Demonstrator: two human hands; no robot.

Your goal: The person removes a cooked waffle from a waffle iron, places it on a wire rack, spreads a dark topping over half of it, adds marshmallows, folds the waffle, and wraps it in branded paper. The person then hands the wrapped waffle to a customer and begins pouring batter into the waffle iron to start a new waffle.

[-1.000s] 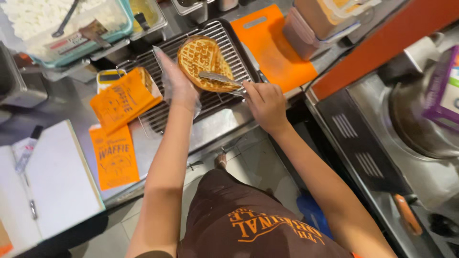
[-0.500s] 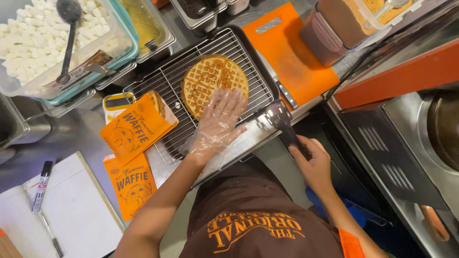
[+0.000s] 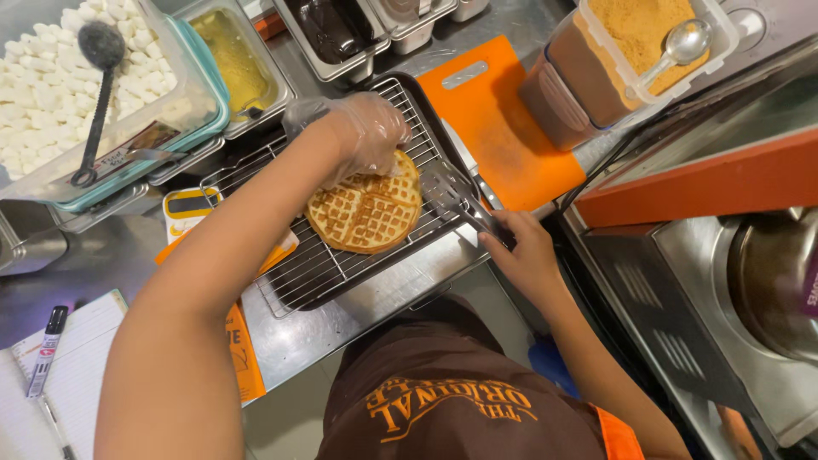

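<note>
The waffle [image 3: 368,213] is golden brown with a square grid pattern. At one o'clock from it lies a bright orange cutting board [image 3: 503,136]. White marshmallows [image 3: 43,102] fill the teal-rimmed tub [image 3: 209,81] at ten o'clock. The apron [image 3: 443,400] is dark brown with orange lettering.
</note>
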